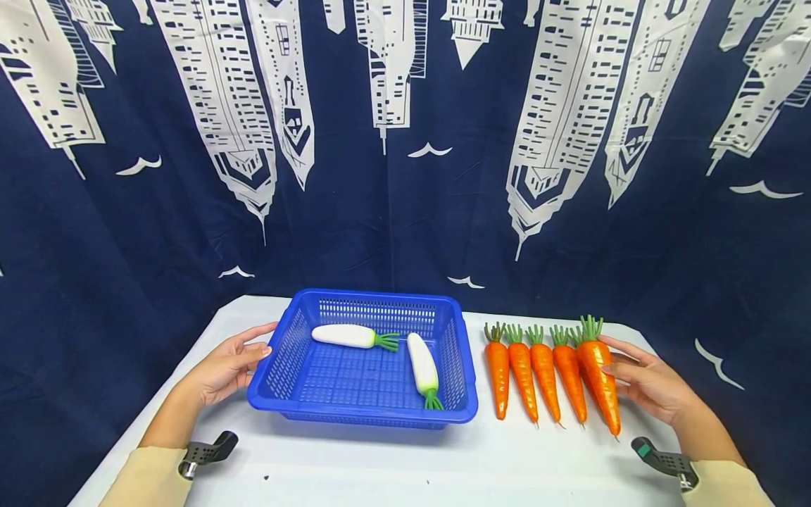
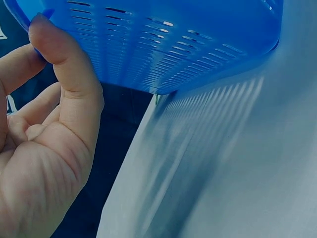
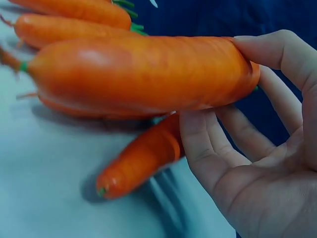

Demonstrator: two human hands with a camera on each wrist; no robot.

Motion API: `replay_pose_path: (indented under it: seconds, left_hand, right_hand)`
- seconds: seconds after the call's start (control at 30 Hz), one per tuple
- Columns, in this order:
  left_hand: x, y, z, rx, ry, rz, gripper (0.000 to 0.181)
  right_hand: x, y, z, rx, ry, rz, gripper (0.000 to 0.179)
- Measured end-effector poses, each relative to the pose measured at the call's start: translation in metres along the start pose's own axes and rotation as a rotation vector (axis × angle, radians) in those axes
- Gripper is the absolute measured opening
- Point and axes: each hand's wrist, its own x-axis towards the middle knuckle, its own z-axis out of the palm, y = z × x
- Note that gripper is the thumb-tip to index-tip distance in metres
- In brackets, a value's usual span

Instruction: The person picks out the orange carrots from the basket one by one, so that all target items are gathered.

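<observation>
My left hand (image 1: 227, 367) pinches the left rim of a blue slotted plastic basket (image 1: 361, 412) between thumb and fingers. Inside the basket are two white radishes with green tops: one (image 1: 342, 336) lies crosswise at the back, the other (image 1: 422, 365) slants along the right side. On the right, my right hand (image 1: 652, 386) holds an orange carrot (image 1: 602, 380) near its green-topped end. In the right wrist view the thumb (image 3: 270, 48) presses one side of this carrot (image 3: 143, 74) and the fingers the other. Another carrot (image 3: 143, 161) lies under it, partly hidden.
Several more carrots, such as the leftmost one (image 1: 498, 373), lie in a row between the basket and my right hand, tops pointing away. All rest on a white table (image 1: 355, 468). Behind its far edge hangs a dark blue curtain (image 1: 393, 232) with white building prints.
</observation>
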Motion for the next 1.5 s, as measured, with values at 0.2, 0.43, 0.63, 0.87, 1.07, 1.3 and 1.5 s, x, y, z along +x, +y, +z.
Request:
replay_pose_path:
  seconds: [0.2,0.43,0.63,0.87,1.07,1.3,1.5]
  left_hand:
    - [0.001,-0.001,0.0,0.0,-0.003,0.005,0.063]
    - [0.002,0.0,0.002,0.006,0.01,0.0,0.065]
    - [0.002,-0.001,0.001,-0.004,-0.003,0.015,0.06]
    - [0.002,-0.002,0.0,-0.004,-0.004,0.016,0.06]
    - [0.003,-0.001,0.0,-0.008,-0.006,0.01,0.062]
    - [0.003,-0.001,-0.001,-0.005,-0.017,0.015,0.063]
    - [0.003,-0.001,-0.001,0.001,-0.003,-0.001,0.063]
  right_hand:
    - [0.002,0.007,-0.012,-0.005,0.035,0.034,0.047]
    - [0.005,0.014,-0.027,-0.027,0.053,0.055,0.047]
    - [0.007,0.017,-0.039,-0.056,0.068,0.077,0.046]
    - [0.01,0.018,-0.05,-0.06,0.088,0.114,0.042]
    - [0.012,0.019,-0.059,-0.061,0.088,0.136,0.039]
    - [0.016,0.019,-0.065,-0.081,0.085,0.178,0.038]
    - [0.022,0.016,-0.066,-0.201,0.097,0.209,0.033]
